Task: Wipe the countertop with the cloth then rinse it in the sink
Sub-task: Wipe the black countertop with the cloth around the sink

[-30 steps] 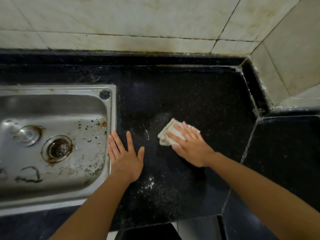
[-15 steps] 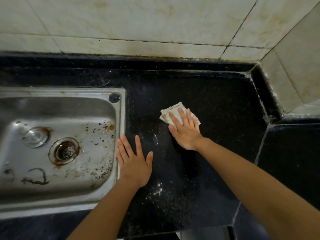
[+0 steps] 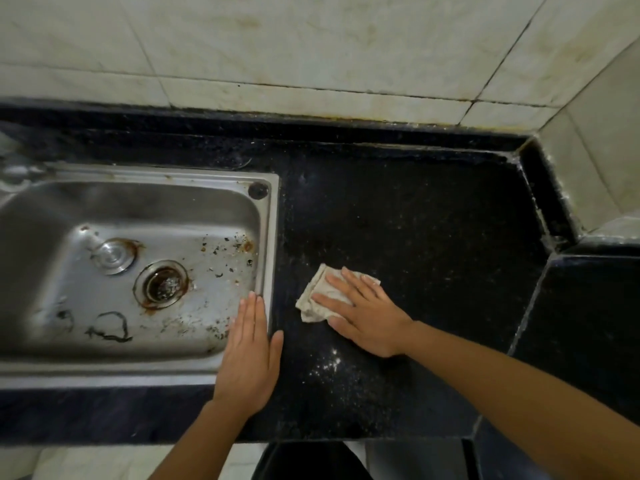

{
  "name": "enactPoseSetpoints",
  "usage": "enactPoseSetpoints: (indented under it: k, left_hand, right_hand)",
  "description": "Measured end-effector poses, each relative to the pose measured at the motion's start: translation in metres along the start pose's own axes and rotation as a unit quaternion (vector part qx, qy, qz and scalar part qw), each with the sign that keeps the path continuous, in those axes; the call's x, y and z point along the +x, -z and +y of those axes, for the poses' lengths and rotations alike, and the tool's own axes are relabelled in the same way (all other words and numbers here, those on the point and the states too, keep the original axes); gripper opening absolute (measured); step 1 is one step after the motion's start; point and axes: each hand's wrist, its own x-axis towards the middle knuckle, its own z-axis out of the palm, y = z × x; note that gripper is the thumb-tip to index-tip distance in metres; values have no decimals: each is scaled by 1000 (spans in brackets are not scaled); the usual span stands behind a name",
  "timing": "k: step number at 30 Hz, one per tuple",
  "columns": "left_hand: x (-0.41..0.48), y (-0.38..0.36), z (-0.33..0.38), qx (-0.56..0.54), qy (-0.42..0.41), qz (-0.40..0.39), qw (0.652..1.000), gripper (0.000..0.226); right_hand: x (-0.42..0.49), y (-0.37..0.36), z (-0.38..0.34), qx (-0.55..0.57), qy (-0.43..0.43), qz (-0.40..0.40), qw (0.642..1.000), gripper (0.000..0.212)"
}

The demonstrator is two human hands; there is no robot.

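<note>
- Pressing crumpled off-white cloth (image 3: 312,301) onto speckled black stone counter (image 3: 415,220), centre frame, with flat right hand (image 3: 367,317).
- Resting flat, empty left hand (image 3: 249,358) across rim of stainless steel sink (image 3: 273,237).

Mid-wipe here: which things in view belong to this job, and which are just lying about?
Job:
- cloth, pressed flat under the right hand
- countertop, with white specks to wipe
- sink, for rinsing

Lying about:
- round metal disc in the basin
- debris on the basin floor
- left hand, flat at the sink's edge
</note>
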Motion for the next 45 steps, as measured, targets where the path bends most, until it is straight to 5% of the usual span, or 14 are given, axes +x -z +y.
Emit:
enactPoseSetpoints:
  k: [12, 20, 25, 32, 40, 45]
  left_hand:
    - [1, -4, -3, 3, -1, -13, 1000, 72]
    - [3, 8, -4, -211, 5, 1, 978, 55]
    - [-3, 4, -4, -167, 0, 7, 986, 61]
    - [-17, -1, -1, -12, -2, -31, 999, 65]
    - [-16, -4, -4, 31, 2, -54, 998, 74]
    - [-17, -2, -3, 40, -1, -63, 997, 74]
  right_hand:
    - [94, 36, -5, 78, -167, 83, 979, 55]
    - [56, -2, -50, 7, -29, 71, 997, 55]
    - [6, -19, -37, -45, 32, 59, 997, 51]
    - [-63, -27, 17, 44, -203, 114, 972, 51]
    - [-171, -75, 47, 72, -439, 207, 871, 50]
    - [-193, -89, 42, 78, -487, 223, 841, 47]
